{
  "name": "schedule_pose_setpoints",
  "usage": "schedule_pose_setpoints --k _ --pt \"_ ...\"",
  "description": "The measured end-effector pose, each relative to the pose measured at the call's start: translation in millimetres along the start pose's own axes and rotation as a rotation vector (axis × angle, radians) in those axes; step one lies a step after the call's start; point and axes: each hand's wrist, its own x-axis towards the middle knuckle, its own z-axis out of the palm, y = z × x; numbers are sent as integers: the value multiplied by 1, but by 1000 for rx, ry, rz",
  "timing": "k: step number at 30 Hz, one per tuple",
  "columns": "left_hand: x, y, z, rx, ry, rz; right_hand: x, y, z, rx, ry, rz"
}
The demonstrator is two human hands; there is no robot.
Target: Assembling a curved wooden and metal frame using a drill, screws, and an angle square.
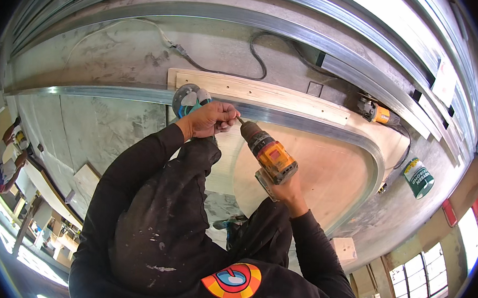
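My right hand is wrapped round the grip of a yellow and black cordless drill, whose bit points up and left. Close to the bit's tip is my left hand, its thumb and fingers pinched together; whatever they hold is too small to name. Just beyond the hands runs a metal channel, which curves at the right round a rounded plywood panel. A pale wooden strip with several dark holes lies along its far side. Beside my left wrist sits a teal tool with a round disc.
A yellow angle grinder rests at the right, near a green can. Long metal channels cross the far side. A dark cord lies on the concrete floor. Another person is at the left edge.
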Motion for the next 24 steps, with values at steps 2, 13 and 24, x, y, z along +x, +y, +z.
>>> schedule_pose_setpoints --k 2,13,24 --pt "1 0 -1 -12 -2 -17 0 -2 0 37 -24 27" --pt "17 -11 7 -235 9 -115 5 -6 9 34 13 -20" --pt "10 67 -28 1888 768 641 37 2 28 -110 178 41"
